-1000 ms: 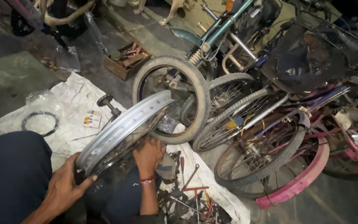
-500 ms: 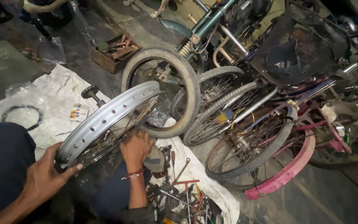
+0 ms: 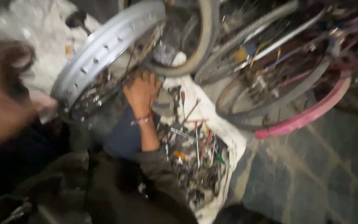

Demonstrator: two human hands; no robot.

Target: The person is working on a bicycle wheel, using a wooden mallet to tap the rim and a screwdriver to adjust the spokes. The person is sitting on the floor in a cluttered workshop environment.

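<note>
Silver wheel rim [image 3: 104, 45] gripped by left hand [image 3: 5, 99], right hand [image 3: 142, 93] beneath.

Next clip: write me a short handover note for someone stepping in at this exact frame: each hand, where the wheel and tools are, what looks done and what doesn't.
Left hand: blurred, close to the camera, at the lower end of the bare silver rim; grip unclear.
Right hand: on the spokes inside the rim; whether its fingers close on anything is unclear.
Rim: tilted over the lap, no tyre on it.
Tools: heaped on the white cloth to the right.
Other bicycle wheels stand behind.
Done: tyre already off. Left: cannot tell from the blur.
</note>
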